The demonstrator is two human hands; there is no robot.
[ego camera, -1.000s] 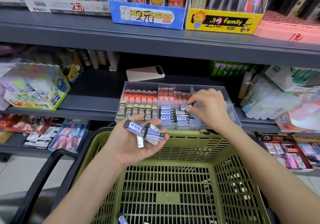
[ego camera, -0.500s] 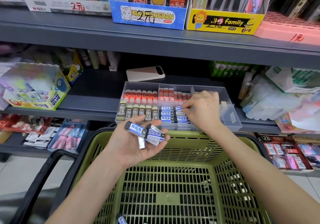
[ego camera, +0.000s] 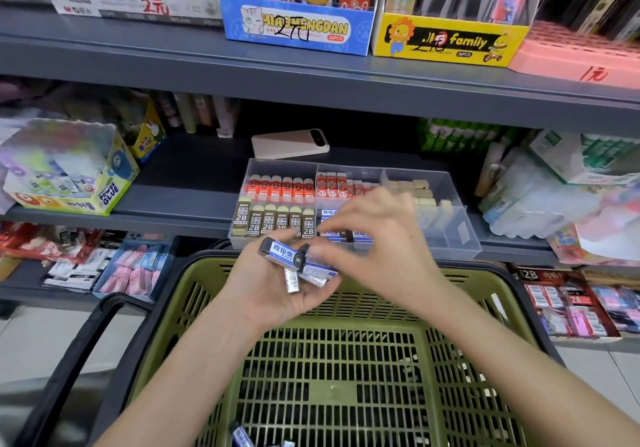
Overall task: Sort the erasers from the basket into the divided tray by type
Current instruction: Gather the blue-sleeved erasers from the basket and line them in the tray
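The right hand (ego camera: pixel 381 238) has come back from the tray (ego camera: pixel 460 235), where half a second ago it was down over the front middle compartment. It now sits at the 3 o'clock side of the bunch of blue erasers (ego camera: pixel 294 259) held by the left hand (ego camera: pixel 273 290). Its fingertips (ego camera: pixel 329 232) reach onto the top of the bunch, but it is too blurred to tell whether forefinger and thumb have closed on one. The left hand is clamped round the bunch, palm up, as before.

My reading is that one blue eraser has gone into its compartment and the next is being picked off (a feed-from-the-palm routine). The blue row (ego camera: pixel 362 237) lies in the tray at 12 o'clock from the hands. A few strays (ego camera: pixel 242 438) remain in the basket (ego camera: pixel 467 275) at 6 o'clock, so the sort looks unfinished.

The tray sits at the front edge of a grey shelf (ego camera: pixel 180 197), with the basket just below it. This is a shop aisle: a glue box (ego camera: pixel 69 169) at 9 o'clock, display boxes (ego camera: pixel 298 27) on the shelf above, and pale floor (ego camera: pixel 34 342) at 8 o'clock.
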